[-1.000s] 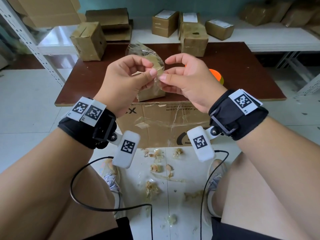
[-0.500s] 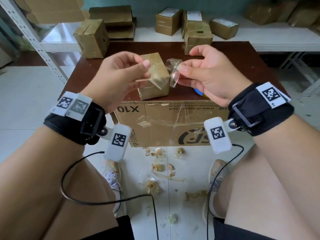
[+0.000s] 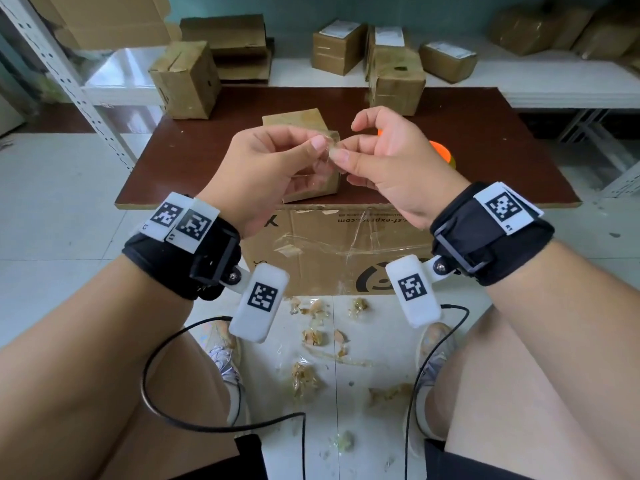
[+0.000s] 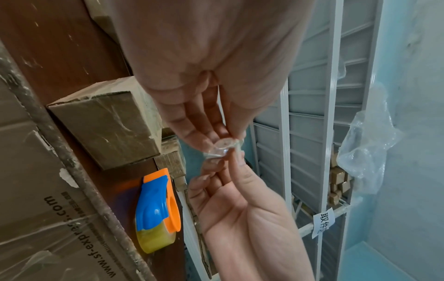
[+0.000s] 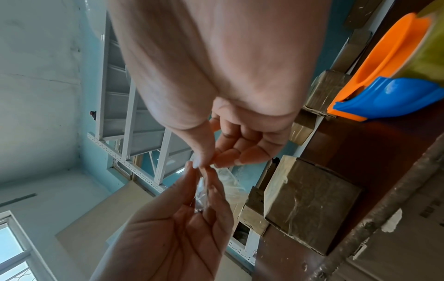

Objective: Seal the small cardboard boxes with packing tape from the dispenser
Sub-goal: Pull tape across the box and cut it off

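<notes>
Both hands are up in front of the chest, above the near edge of the brown table (image 3: 485, 140), and they meet fingertip to fingertip over a crumpled scrap of clear packing tape (image 4: 222, 147). The left hand (image 3: 266, 168) has its thumb and forefinger closed on one side of the scrap, the other fingers curled beneath; the right hand (image 3: 391, 168) pinches the other side with thumb and forefinger, its remaining fingers arched loosely above. From the left wrist view the tape shows as a small glossy wad squeezed between the two sets of fingertips; from the right wrist view it is a thin, wrinkled sliver between them. Directly below the hands sits a small cardboard box (image 3: 301, 123) on the table, close to the near edge, its sides glossy with tape. Just to its right, partly hidden behind the right hand, lies the orange and blue tape dispenser (image 4: 156, 209) with its yellowish roll, resting on the table and touched by neither hand. Two more small boxes (image 3: 187, 81) stand at the far corners of the table, others on the white shelf (image 3: 554, 84) behind. A large printed carton (image 3: 332, 251) stands against the table's front, and scraps of tape (image 3: 304, 375) litter the floor between the feet.
</notes>
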`<state>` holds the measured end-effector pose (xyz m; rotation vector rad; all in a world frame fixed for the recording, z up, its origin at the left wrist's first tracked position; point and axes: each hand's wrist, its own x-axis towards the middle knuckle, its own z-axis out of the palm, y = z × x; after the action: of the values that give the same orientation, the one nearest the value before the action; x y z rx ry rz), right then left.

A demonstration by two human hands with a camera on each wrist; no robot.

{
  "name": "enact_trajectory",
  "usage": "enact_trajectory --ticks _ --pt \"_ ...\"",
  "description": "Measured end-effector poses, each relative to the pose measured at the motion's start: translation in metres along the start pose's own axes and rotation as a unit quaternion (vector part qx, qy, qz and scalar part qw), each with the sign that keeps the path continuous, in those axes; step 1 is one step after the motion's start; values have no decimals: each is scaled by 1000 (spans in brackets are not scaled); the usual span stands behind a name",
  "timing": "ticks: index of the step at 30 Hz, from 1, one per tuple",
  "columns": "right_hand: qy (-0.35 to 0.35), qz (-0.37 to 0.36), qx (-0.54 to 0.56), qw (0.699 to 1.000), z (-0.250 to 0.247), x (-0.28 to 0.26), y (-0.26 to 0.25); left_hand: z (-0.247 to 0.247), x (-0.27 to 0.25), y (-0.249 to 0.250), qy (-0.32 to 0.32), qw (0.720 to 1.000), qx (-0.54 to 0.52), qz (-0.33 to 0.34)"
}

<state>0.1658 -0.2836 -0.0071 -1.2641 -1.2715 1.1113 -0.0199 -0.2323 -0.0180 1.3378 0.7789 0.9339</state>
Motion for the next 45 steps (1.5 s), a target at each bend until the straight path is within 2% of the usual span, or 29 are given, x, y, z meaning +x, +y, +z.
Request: enact_trajectory --ticks 6,9,17,22,24,27,30,33,35,37,39,40,42,44,45 --pt "-10 11 -33 999 1 2 0 0 1 -3 10 997 79 5" --pt "-21 14 -92 995 -1 2 -2 1 1 -4 0 990 140 14" --pt "-43 14 -169 985 -10 1 -3 -5 0 -4 -36 971 236 25" --pt "-65 0 -217 974 -13 0 6 -12 -5 -1 -54 965 256 -5" --pt "-76 -12 -214 974 -11 -2 11 -12 -6 -1 -46 954 298 8" --pt "-99 -19 -250 963 -5 -5 13 -15 -8 3 -50 919 390 22" --pt "-102 -10 -296 950 -1 -6 14 -15 -11 9 -59 912 405 -36" --pt "-103 9 -332 938 1 -6 21 -15 -9 8 -17 907 406 -112" --pt "-102 21 -346 932 -2 -6 23 -22 -5 8 36 886 452 -101" --pt "-96 31 -358 928 -6 -7 25 -31 -3 8 51 894 442 -58" --pt "-68 41 -367 927 -8 -7 26 -34 -3 9 -16 906 422 -40" --pt "-56 48 -367 927 -9 -7 26 -31 -4 8 -71 899 431 -39" --pt "-69 62 -342 935 -11 -7 24 -22 -6 3 -164 868 466 -55" --pt "-85 76 -332 936 -19 -4 20 -16 -4 -5 -192 849 486 -74" --pt "-58 70 -345 934 -27 1 20 -16 -2 -10 -189 842 499 -83"
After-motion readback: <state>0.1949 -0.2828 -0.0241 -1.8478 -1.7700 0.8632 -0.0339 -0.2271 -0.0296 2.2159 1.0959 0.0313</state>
